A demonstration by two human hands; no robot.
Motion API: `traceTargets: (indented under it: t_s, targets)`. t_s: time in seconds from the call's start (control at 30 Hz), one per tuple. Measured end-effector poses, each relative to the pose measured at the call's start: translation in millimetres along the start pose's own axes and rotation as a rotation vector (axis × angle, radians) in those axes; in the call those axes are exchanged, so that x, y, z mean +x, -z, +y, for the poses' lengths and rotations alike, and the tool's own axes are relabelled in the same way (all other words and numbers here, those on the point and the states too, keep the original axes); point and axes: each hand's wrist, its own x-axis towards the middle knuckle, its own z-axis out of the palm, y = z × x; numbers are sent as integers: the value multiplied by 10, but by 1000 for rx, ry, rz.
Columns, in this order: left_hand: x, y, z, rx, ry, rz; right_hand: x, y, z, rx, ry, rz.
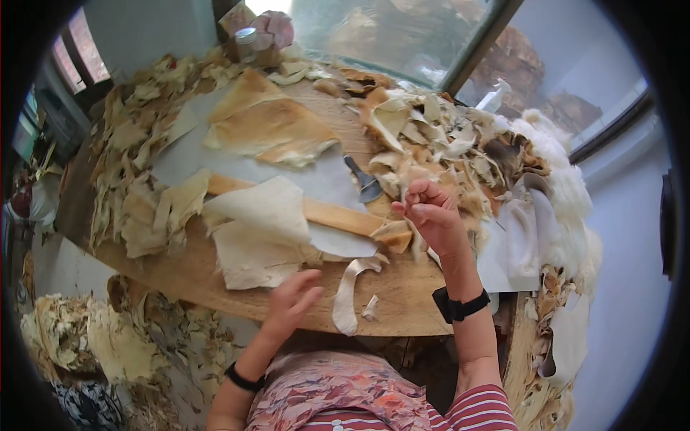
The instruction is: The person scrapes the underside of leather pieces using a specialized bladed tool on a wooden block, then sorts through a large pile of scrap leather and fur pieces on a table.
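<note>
My right hand [433,215] is raised over the right part of the wooden table, fingers curled in a pinch; what they hold, if anything, I cannot make out. My left hand [291,303] hovers at the front edge with fingers apart and nothing in them. Just beyond it lies a pale hide piece [259,230], draped over a long wooden strip [338,215]. A curved white offcut [346,298] and a small scrap [370,307] lie between my hands. A dark, flat-bladed tool [365,183] rests left of my right hand. Farther back a large tan hide [269,118] is spread out.
A white sheet [323,172] lies under the hides. Scraps heap along the table's left [129,165] and right [431,136]; white fleece [557,165] hangs at far right. More scraps [122,337] pile below at left. A lidded jar [246,43] stands by the window.
</note>
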Motion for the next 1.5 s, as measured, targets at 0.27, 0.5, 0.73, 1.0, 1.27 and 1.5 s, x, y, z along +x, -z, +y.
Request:
traceTargets:
  t_s: [0.27, 0.5, 0.73, 1.0, 1.27, 1.5]
  targets:
    - [-360, 243, -362, -286, 250, -187, -100, 582, 412, -1060, 2, 825]
    - [-557, 461, -294, -320, 356, -264, 80, 990, 795, -1152, -318, 699]
    - [-510, 595, -170, -481, 396, -267, 21, -273, 444, 28, -226, 166]
    - [-227, 613, -340, -1337, 381, 230, -326, -1197, 1094, 174, -385, 143]
    - [-373, 850, -199, -1141, 278, 416, -390, -1428, 1400, 33, -406, 211]
    - [-357, 1050, -309, -1097, 180, 423, -453, -1515, 1334, -537, -68, 169]
